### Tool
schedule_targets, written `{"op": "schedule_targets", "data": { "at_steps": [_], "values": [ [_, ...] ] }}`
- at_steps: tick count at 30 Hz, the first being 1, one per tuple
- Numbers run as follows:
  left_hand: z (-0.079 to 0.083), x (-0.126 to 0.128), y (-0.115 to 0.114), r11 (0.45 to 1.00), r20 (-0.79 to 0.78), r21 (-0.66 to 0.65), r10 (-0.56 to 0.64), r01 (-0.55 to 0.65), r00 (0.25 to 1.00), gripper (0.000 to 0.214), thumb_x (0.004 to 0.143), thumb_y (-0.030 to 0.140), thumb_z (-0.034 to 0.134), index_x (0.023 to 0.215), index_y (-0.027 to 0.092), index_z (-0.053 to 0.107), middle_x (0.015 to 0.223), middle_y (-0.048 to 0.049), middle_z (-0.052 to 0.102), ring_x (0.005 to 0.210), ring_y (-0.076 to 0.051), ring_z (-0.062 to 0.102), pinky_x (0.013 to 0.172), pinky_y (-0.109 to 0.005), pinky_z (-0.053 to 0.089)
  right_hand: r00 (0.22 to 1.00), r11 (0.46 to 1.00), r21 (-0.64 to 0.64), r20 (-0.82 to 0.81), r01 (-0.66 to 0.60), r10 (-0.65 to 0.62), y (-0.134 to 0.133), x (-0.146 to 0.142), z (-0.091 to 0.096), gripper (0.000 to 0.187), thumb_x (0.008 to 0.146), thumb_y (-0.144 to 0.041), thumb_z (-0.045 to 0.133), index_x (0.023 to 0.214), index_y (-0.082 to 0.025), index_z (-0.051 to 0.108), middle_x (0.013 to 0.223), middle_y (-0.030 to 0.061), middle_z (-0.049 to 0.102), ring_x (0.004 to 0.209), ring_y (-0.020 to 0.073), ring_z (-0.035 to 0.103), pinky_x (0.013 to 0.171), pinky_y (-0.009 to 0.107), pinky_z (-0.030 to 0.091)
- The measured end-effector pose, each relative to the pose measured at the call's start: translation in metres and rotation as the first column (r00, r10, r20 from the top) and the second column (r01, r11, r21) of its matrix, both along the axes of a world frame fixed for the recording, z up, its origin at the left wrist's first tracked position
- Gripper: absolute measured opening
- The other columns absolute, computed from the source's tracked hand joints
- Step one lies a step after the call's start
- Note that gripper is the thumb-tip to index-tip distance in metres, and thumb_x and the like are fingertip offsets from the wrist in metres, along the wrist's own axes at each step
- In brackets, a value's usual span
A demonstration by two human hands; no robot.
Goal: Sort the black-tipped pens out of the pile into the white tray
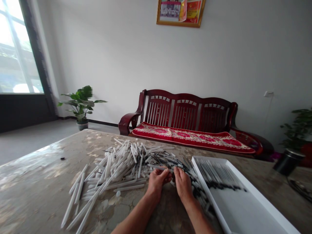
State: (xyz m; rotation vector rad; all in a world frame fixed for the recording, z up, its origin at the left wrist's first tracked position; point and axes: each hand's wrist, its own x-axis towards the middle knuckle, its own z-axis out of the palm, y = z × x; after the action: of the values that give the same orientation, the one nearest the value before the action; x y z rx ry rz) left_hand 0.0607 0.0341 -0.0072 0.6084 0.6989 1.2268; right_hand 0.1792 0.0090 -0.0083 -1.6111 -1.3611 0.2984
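Note:
My left hand (158,180) is closed on a slim, translucent pen-like tube (154,166), which sticks out to the left past the fingertips. My right hand (182,183) is beside it, its fingers bent together around a small dark part that is mostly hidden. Only a narrow gap separates the two hands. Behind and left of them spreads a heap of whitish translucent tubes (114,167). Darker, black-ended pieces (179,161) lie just beyond my right hand. To the right, a shallow white box (253,213) holds a row of black-ended pen-like tubes (216,172).
The patterned table (31,195) carries everything, with a small black piece (62,158) at left. A black canister (289,161) and cable stand at the right. Past the table are a red wooden bench (185,113) and a potted plant (81,104).

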Motion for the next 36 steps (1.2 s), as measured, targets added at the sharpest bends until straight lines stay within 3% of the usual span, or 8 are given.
{"op": "schedule_targets", "data": {
  "at_steps": [4,10,15,19,23,28,31,36],
  "values": [
    [0.001,0.0,-0.001,1.0,0.004,0.004,0.003,-0.003,1.0,0.037,0.049,0.029,0.091,0.073,0.014,0.067,0.063,-0.0021,0.071,0.058,-0.016,0.067,0.057,-0.024,0.053,0.997,0.997,0.041,-0.029,-0.07,0.071,0.001,0.0,0.0,0.04,0.091,-0.055,0.038,0.076,-0.024,0.058,0.069,0.0007,0.066,0.066,0.018,0.06,0.061,0.025,0.042],
    [0.0,0.001,-0.001,1.0,-0.005,0.02,0.0,0.0,1.0,0.038,0.049,0.031,0.091,0.073,0.014,0.067,0.06,-0.0014,0.069,0.055,-0.014,0.066,0.054,-0.024,0.053,0.997,1.0,0.003,-0.067,-0.031,0.031,0.002,0.002,-0.002,0.05,0.092,-0.059,0.03,0.066,-0.025,0.056,0.061,0.0016,0.063,0.06,0.019,0.058,0.058,0.028,0.042],
    [0.0,0.0,0.0,1.0,0.006,-0.002,0.018,-0.018,1.0,0.039,0.048,0.03,0.091,0.074,0.014,0.067,0.061,-0.0011,0.07,0.057,-0.014,0.066,0.054,-0.023,0.053,0.993,0.997,0.024,-0.091,-0.077,0.079,0.001,0.0,0.001,0.042,0.087,-0.059,0.042,0.068,-0.024,0.055,0.061,-0.0008,0.061,0.058,0.0176,0.055,0.055,0.027,0.039],
    [0.0,0.001,0.0,1.0,0.003,0.028,0.012,-0.012,1.0,0.042,0.047,0.033,0.092,0.074,0.014,0.066,0.061,-0.0009,0.069,0.056,-0.014,0.066,0.053,-0.023,0.053,0.968,0.996,-0.035,-0.241,-0.087,0.076,0.001,-0.001,0.003,0.049,0.088,-0.061,0.036,0.062,-0.024,0.053,0.055,-0.0001,0.057,0.054,0.0178,0.052,0.051,0.028,0.039],
    [0.0,0.001,-0.001,0.999,-0.007,0.019,0.027,-0.027,1.0,0.044,0.046,0.035,0.091,0.076,0.014,0.066,0.062,-0.0006,0.069,0.056,-0.014,0.065,0.053,-0.022,0.051,0.958,0.994,0.032,-0.266,-0.105,0.11,0.001,-0.004,0.006,0.044,0.083,-0.062,0.046,0.064,-0.024,0.054,0.057,-0.0016,0.057,0.057,0.0169,0.052,0.053,0.027,0.041],
    [-0.001,0.002,-0.001,0.985,-0.065,0.174,0.028,-0.016,0.997,0.039,0.052,0.036,0.089,0.074,0.014,0.066,0.06,-0.0005,0.067,0.055,-0.015,0.065,0.05,-0.022,0.05,0.811,0.983,-0.106,-0.583,-0.149,0.06,0.0,-0.011,0.011,0.047,0.076,-0.066,0.051,0.054,-0.025,0.042,0.041,-0.0061,0.039,0.036,0.0112,0.034,0.036,0.024,0.026],
    [-0.001,0.002,-0.001,0.962,-0.105,0.274,0.014,0.015,0.994,0.037,0.055,0.038,0.087,0.073,0.014,0.065,0.059,-0.001,0.066,0.055,-0.015,0.064,0.05,-0.022,0.05,0.735,0.978,-0.138,-0.677,-0.159,0.024,-0.001,-0.013,0.012,0.05,0.072,-0.066,0.054,0.05,-0.025,0.039,0.036,-0.0079,0.032,0.031,0.0083,0.027,0.033,0.022,0.02],
    [0.005,0.0,-0.003,0.973,-0.074,0.195,-0.115,0.127,0.991,0.044,0.058,0.038,0.086,0.088,0.014,0.067,0.068,-0.0009,0.07,0.055,-0.013,0.064,0.049,-0.021,0.05,0.706,0.98,-0.115,-0.708,-0.165,0.036,-0.002,-0.007,0.015,0.055,0.068,-0.069,0.057,0.045,-0.023,0.037,0.033,-0.0087,0.03,0.03,0.0056,0.026,0.032,0.019,0.018]
  ]
}}
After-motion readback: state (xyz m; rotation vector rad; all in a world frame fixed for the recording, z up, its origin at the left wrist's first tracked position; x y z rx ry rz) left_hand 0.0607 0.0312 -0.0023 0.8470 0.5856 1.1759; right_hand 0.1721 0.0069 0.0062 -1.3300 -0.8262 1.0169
